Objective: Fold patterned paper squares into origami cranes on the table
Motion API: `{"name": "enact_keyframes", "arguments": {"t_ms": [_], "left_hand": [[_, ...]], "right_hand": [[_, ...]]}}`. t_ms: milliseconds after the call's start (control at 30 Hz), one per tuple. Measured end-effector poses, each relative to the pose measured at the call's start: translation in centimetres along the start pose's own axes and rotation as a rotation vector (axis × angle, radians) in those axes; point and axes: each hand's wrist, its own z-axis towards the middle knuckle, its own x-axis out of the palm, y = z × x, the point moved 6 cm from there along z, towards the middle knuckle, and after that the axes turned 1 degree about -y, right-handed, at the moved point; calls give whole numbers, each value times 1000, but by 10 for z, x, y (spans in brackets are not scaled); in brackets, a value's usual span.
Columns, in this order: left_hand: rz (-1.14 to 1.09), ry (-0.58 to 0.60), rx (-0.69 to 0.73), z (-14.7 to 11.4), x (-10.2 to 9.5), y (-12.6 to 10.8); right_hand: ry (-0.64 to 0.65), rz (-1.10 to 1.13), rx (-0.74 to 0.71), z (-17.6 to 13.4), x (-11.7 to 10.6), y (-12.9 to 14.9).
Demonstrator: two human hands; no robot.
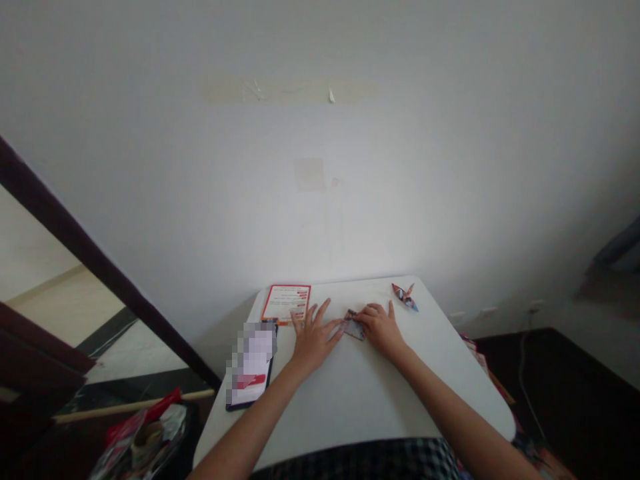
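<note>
A small piece of folded, printed paper (355, 329) lies on the white table (345, 407) between my hands. My left hand (314, 339) rests flat with its fingers spread, the thumb side reaching the paper's left edge. Curled over the paper's upper right side is my right hand (380, 327), its thumb and fingertips closed on that edge. Part of the paper is hidden under the fingers. To the right of my right hand sits a colourful folded-paper figure (405, 297) with pointed ends.
A red-bordered printed card (286, 303) lies at the table's far left. In front of it is a phone (251, 367) with its screen blurred out. The wall (350, 220) stands right behind the table. Left below, a bin bag (145, 433) holds rubbish.
</note>
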Motion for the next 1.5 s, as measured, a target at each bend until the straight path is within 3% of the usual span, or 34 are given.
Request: {"name": "enact_keyframes", "arguments": {"t_ms": [133, 267, 500, 833, 1500], "left_hand": [[2, 16, 18, 24, 9, -6], [3, 52, 33, 33, 18, -4], [-17, 49, 6, 23, 20, 3], [17, -39, 22, 15, 3, -12], [46, -37, 177, -21, -21, -7]], "right_hand": [[9, 11, 0, 0, 0, -1], [11, 16, 1, 0, 0, -1], [-6, -43, -8, -1, -3, 3], [-25, -62, -9, -4, -4, 3], [-17, -13, -4, -3, -5, 5]]}}
